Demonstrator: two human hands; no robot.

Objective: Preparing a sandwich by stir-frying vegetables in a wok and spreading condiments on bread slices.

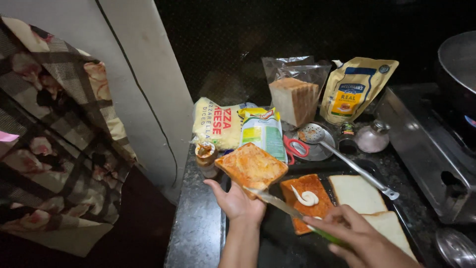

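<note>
A sauce-covered bread slice (251, 166) was held flat on the left hand (238, 202), the grip closed around its underside at the centre of the frame, apparently so the coated face stayed level and up. A knife (292, 212) was clamped in the right hand (354, 234) at lower right, its blade reaching left until the tip lay at the held slice's near edge, as if placed for spreading.

Just right of the blade, a second sauced slice (308, 201) lay on a dark tray (277, 238) with a white dollop on it; two plain slices (369, 203) were set beside it. Four slices were counted in all, two coated and two bare.

Further up on the worktop (196, 233), one bagged loaf (295, 97), one cheese bag (215, 121), one green pouch (263, 130), one mayonnaise pouch (354, 89), one slotted spoon (342, 158), red scissors (295, 148) and three small jars were seen, kept close at hand.
</note>
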